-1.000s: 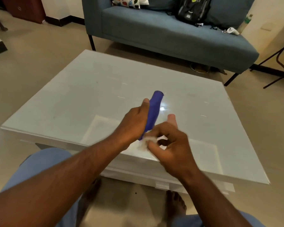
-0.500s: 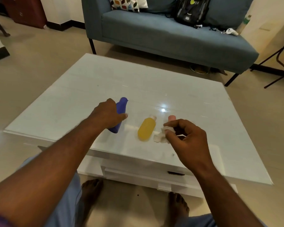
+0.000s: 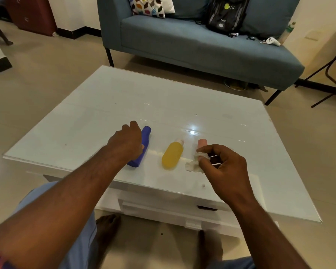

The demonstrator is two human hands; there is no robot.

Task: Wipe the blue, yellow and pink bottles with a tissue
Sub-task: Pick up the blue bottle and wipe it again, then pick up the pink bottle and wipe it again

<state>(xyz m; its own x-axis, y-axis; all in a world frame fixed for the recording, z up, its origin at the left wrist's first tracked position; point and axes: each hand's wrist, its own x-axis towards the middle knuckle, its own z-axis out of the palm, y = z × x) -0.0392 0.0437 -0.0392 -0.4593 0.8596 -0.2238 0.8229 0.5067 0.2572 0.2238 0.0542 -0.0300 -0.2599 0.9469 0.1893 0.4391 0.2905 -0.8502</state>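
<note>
Bottles lay in a row of 3 near the front edge of the white table (image 3: pixel 81 121), necks pointing toward its far edge. At the left end, the left hand (image 3: pixel 127 141) rested over the blue bottle (image 3: pixel 144 140), fingers curled round its body; the bottle lay flat on the glass top, so the grip looked like one setting it down or about to let go, though the fingers' undersides were hidden. Just right of it, apart and untouched, lay the yellow bottle (image 3: pixel 172 155), resting on its side. Further right, the pink bottle (image 3: pixel 202 142) showed only its upper end, the rest hidden behind the right hand (image 3: pixel 224 166). That hand hovered near the front edge, its thumb and forefinger pinching a crumpled white tissue (image 3: pixel 193 164) that hung down to touch or nearly touch the top, between the yellow and pink bottles. Holding the tissue there kept it ready, probably for the yellow bottle, which lay closest to it. Beyond the far edge stood a blue sofa (image 3: pixel 192 43).
</note>
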